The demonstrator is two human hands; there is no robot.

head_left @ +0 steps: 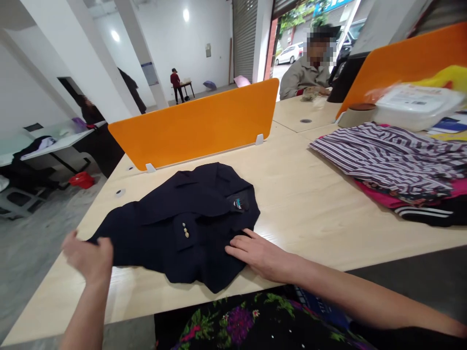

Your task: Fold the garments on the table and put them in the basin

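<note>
A dark navy jacket (pixel 156 228) lies folded on the light wooden table (pixel 288 214), its collar end to the right. A small label (pixel 239 203) shows inside the neck, and gold-coloured buttons (pixel 186 231) sit on one part. My left hand (pixel 89 257) is at the jacket's narrow left end, slightly blurred, thumb and fingers apart; whether its fingertips touch the cloth is unclear. Resting on the jacket's lower right edge is my right hand (pixel 260 253), fingers stretched out over the fabric.
An orange divider (pixel 197 126) stands behind the jacket. Folded clothes with a striped piece (pixel 386 155) on top are stacked at right, near a plastic container (pixel 418 104) and a tape roll (pixel 357 114). Another person (pixel 302 78) sits across the table; others are farther back.
</note>
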